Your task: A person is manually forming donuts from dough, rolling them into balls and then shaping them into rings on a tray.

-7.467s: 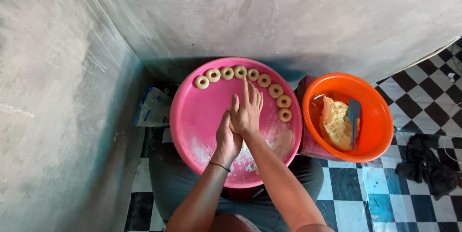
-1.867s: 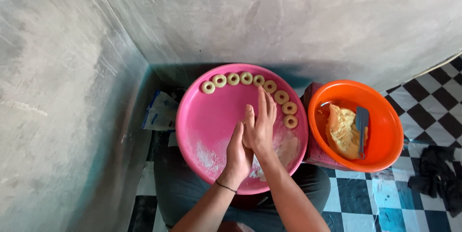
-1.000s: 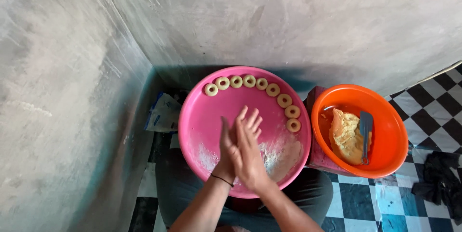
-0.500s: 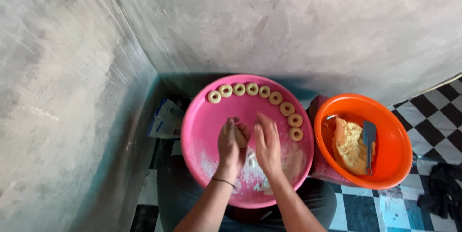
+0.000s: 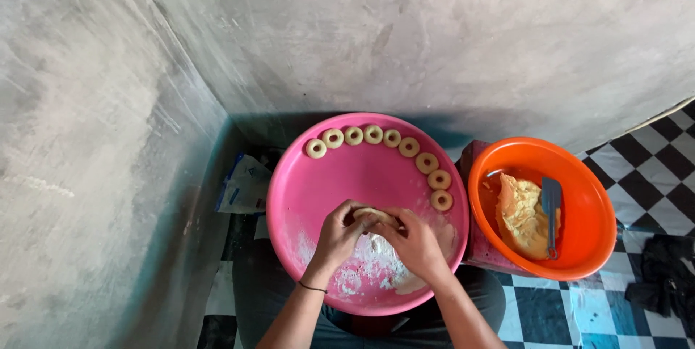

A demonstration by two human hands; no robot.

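Note:
A round pink tray [image 5: 340, 175] rests on my lap. Along its far rim lies a curved row of several pale dough rings [image 5: 373, 134]. My left hand [image 5: 339, 235] and my right hand [image 5: 413, 240] meet over the tray's near middle, fingers curled around one small piece of pale dough [image 5: 373, 214]. White flour [image 5: 373, 258] is scattered on the tray under my hands.
An orange bowl [image 5: 586, 175] to the right holds a lump of yellow dough [image 5: 517, 211] and a grey scraper [image 5: 552, 208]. A grey concrete wall stands ahead and to the left. A plastic bag [image 5: 242, 186] lies left of the tray. Dark cloth [image 5: 662, 284] lies on the checkered floor.
My palms were pressed together, rubbing upright over the tray. They have come down and now pinch the dough piece together just above the floured patch.

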